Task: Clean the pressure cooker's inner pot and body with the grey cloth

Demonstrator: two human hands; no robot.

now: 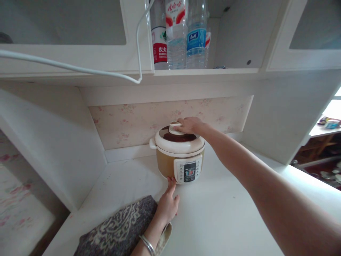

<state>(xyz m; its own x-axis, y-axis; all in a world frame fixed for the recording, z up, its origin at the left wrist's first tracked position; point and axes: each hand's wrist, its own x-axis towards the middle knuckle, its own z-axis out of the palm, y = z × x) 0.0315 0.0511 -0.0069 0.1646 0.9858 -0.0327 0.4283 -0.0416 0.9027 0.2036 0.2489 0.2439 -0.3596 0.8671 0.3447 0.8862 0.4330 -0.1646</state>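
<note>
Soft daylight, kinda flat; the window (336,109) far right is totally blown out, left panel (50,138) sits partly shadowed, wide lens stretches the edges.

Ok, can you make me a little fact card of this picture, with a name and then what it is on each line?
Pot: a white and gold electric cooker, upright on the white counter
Lid: on the cooker
Front: a control panel with a dark middle
Right hand: on the lid knob
Left hand: fingertips at the cooker's lower front
Left wrist: silver-coloured bracelet
Beside left forearm: dark patterned fabric
Above: clear plastic bottles in a cupboard
Back wall: pinkish floral panel
</note>
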